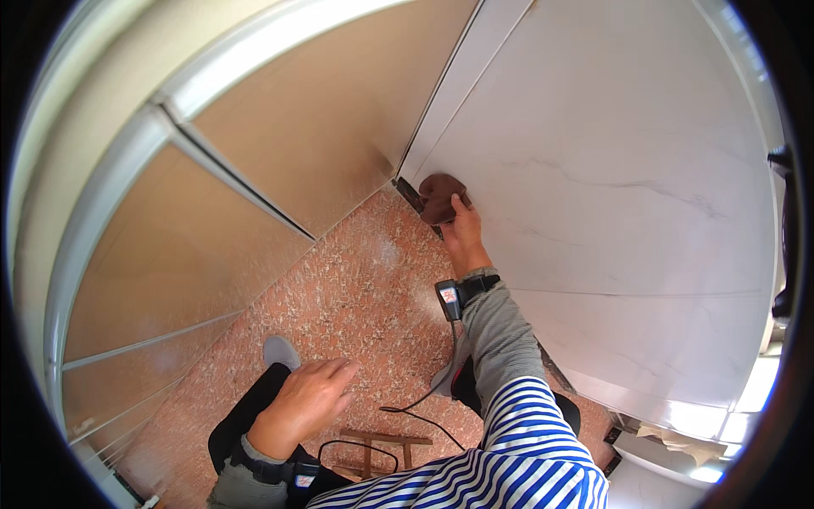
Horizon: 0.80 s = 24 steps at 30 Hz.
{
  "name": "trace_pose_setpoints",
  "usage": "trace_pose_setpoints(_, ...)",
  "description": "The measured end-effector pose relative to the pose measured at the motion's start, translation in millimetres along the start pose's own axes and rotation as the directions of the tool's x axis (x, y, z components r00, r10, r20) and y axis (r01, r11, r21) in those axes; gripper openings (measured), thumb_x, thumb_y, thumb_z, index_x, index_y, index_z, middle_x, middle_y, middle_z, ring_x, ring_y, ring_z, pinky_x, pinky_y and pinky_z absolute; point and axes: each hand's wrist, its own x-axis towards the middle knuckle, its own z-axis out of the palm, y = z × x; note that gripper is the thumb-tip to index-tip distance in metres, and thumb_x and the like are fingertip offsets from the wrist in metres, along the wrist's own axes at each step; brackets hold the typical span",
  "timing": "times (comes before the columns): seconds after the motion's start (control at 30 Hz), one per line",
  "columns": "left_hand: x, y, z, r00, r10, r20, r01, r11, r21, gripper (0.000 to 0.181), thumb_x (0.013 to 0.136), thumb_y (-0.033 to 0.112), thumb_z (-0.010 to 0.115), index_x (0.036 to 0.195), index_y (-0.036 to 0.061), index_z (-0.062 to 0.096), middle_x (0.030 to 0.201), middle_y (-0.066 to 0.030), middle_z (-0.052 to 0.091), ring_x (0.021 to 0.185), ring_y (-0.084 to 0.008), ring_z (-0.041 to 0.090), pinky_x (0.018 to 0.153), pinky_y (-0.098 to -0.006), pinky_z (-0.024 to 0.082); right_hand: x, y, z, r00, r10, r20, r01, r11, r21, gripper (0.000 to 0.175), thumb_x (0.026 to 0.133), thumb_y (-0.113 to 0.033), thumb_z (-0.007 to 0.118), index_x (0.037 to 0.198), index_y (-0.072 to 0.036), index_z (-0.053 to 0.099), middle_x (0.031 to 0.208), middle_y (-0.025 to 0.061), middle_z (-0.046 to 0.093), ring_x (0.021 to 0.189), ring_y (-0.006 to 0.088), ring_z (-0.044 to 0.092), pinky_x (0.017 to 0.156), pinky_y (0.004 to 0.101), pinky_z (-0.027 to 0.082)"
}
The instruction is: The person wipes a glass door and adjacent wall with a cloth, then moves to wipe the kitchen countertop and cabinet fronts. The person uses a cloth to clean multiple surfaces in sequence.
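My right hand (465, 224) grips a folded brown cloth (443, 196), low against the white marble-patterned panel (604, 191) near the corner. Its thumb lies on top of the cloth, while most of the fingers are hidden. A dark strip (410, 194) runs along the panel's bottom edge, partly covered by the cloth. My left hand (311, 397) is over my left knee, with nothing in it; its fingers are stretched out and the thumb stands a little apart.
Tan glossy panels (305, 121) with pale metal framing (114, 165) meet the white panel in a corner. Below is a reddish speckled floor (356, 292). A small wooden stool (381, 439) stands beneath me. A black cable (432, 389) trails from the device (449, 300) on my right wrist.
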Motion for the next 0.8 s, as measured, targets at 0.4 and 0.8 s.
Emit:
trace_pose_setpoints(0.4,-26.2,-19.8,28.9,0.994,0.092,-0.062,-0.093,0.996,-0.011,0.045,0.088,0.022,0.066,0.128,0.0032,0.057,0.117,-0.0224,0.066,0.105,-0.0415,0.064,0.086,-0.0495,0.053,-124.1,-212.6,155.2,0.913,-0.348,0.215,0.371,0.925,-0.080,0.044,0.102,-0.017,0.057,0.141,-0.003,0.045,0.133,0.0128,0.056,0.121,0.0278,0.057,0.097,0.0451,0.051)
trace_pose_setpoints(0.8,-25.9,-28.7,28.6,0.985,0.108,-0.134,-0.109,0.994,-0.005,0.049,0.087,0.024,0.066,0.132,0.0070,0.057,0.119,-0.0225,0.066,0.106,-0.0414,0.064,0.088,-0.0495,0.053,-158.2,-314.3,250.5,0.845,-0.474,0.247,0.509,0.854,-0.105,0.049,0.099,-0.014,0.063,0.145,-0.007,0.044,0.141,0.0160,0.050,0.126,0.0335,0.053,0.097,0.0577,0.050)
